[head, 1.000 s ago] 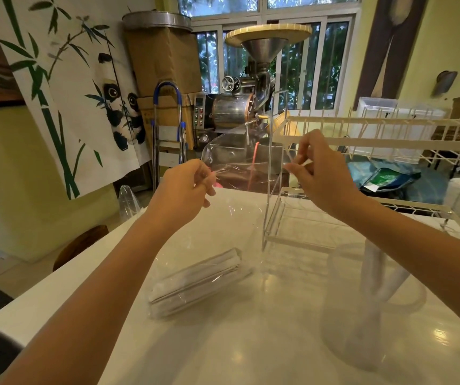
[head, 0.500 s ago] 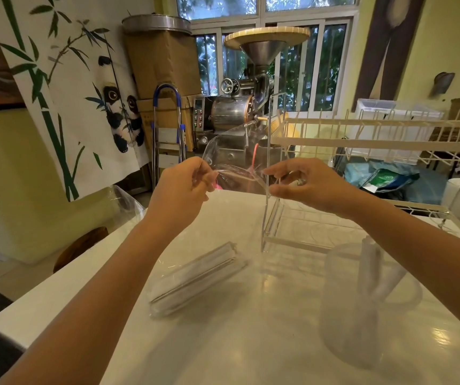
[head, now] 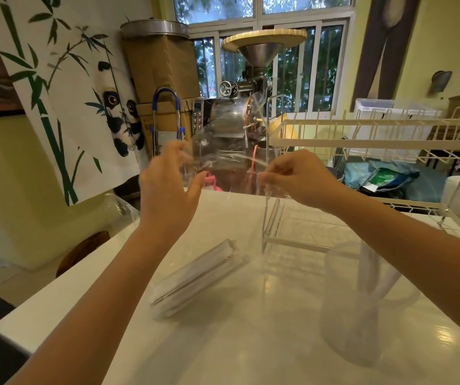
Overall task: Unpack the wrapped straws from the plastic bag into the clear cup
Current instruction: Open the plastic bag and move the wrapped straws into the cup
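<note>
An empty clear plastic bag (head: 223,159) is stretched in the air between my hands, above the far side of the white table (head: 223,343). My left hand (head: 167,187) is blurred, its fingers and thumb curled around the bag's left side. My right hand (head: 292,176) pinches the bag's right edge. A bundle of white wrapped straws (head: 198,279) lies flat on the table below my left forearm. The clear cup (head: 359,323) stands at the right front, with a few wrapped straws (head: 373,273) leaning inside it.
A white wire dish rack (head: 362,134) stands on the table behind the cup, its post close to my right hand. Past the table's far edge are a metal coffee roaster (head: 240,115) and a blue-handled step ladder (head: 166,120). More plastic lies off the table's left edge (head: 117,207).
My right hand has dropped and moved left, so both hands are closer together. The bag has bunched up between them, and my left hand is shifting its hold.
</note>
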